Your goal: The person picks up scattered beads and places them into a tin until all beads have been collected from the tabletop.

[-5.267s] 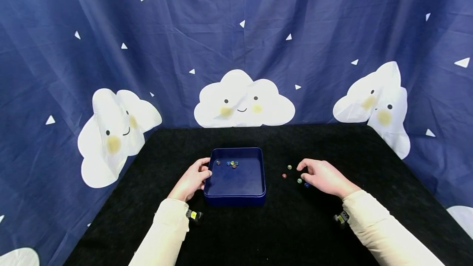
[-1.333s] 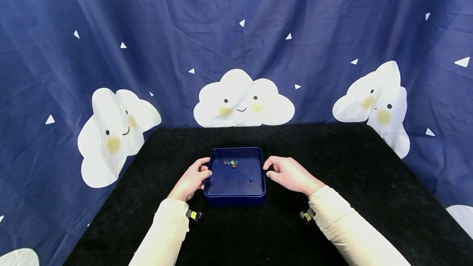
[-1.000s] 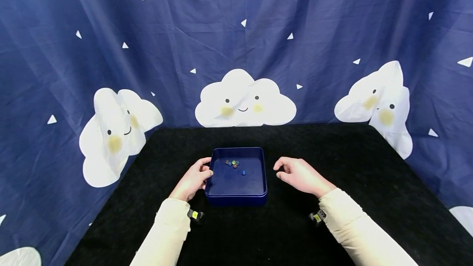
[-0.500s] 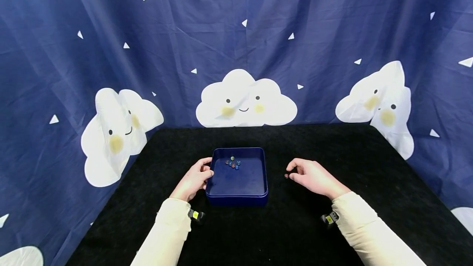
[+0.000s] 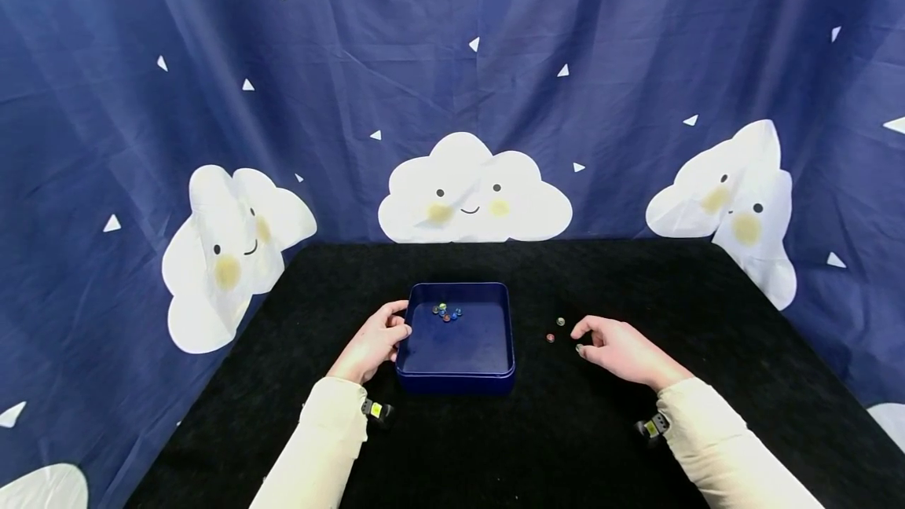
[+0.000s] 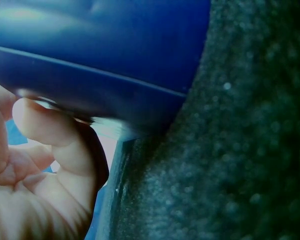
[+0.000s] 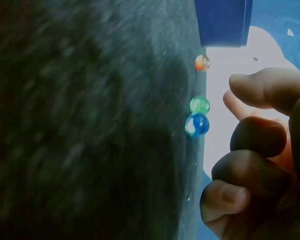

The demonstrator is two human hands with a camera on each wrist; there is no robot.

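My left hand [image 5: 373,342] grips the left wall of a square blue open box [image 5: 456,352], its thumb over the rim. In the left wrist view the thumb lies against the box's side [image 6: 90,75]. A cluster of several glass marbles [image 5: 446,318] sits inside, toward the back left. Right of the box, my right hand [image 5: 622,349] hovers with loosely bent fingers and nothing between them. Near its fingertips lie a red marble [image 5: 550,338], a yellowish marble [image 5: 561,321] and a green marble [image 7: 199,105]. A blue marble [image 7: 197,125] touches the green one; the hand hides it in the head view.
The box and loose marbles rest on a black cloth-covered table [image 5: 452,454]. A blue curtain [image 5: 339,100] with white clouds and triangles hangs behind and along both sides. A small camera [image 5: 652,426] is strapped to the right wrist.
A blue marble appeared in the box and rolled to the cluster, which shifted. My right hand moved from the box's right edge back over the loose marbles. My left hand stayed on the box.
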